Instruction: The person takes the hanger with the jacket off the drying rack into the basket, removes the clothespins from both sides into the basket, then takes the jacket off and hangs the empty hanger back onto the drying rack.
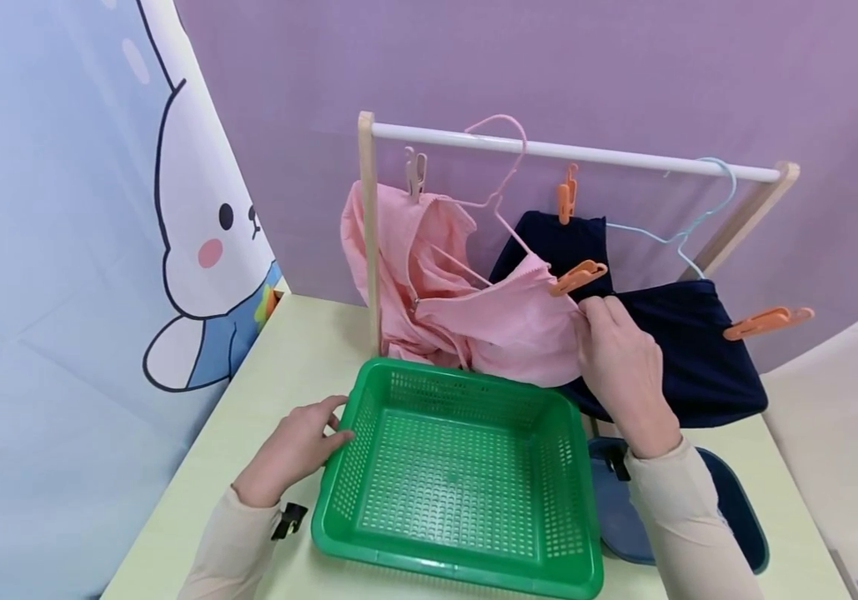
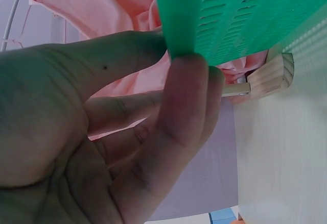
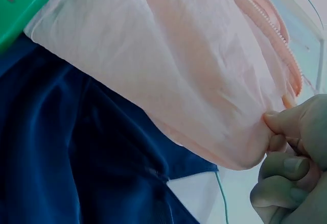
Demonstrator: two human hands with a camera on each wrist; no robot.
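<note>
Gripping the left rim of a green basket (image 1: pixel 466 475) near the counter's (image 1: pixel 286 350) front edge, the left hand (image 1: pixel 295 450) apparently steadied it below the wooden rack (image 1: pixel 368 233), while the right hand (image 1: pixel 619 367) pinched the pink garment (image 1: pixel 504 321) beside an orange clothespin (image 1: pixel 577 277) holding it to its pink hanger (image 1: pixel 499 167). A navy garment (image 1: pixel 691 350) hung behind, clipped to a blue hanger (image 1: pixel 687 233); a blue lid (image 1: pixel 736 508) lay partly hidden under the sleeve.

From the left wrist, curled fingers (image 2: pixel 184 112) clasped the basket wall (image 2: pixel 240 15), the palm blocking most else.

From the right wrist, fingertips (image 3: pixel 286 124) squeezed a fold of pink fabric (image 3: pixel 184 76) over the navy cloth (image 3: pixel 76 147); the clothespin stayed out of sight.
</note>
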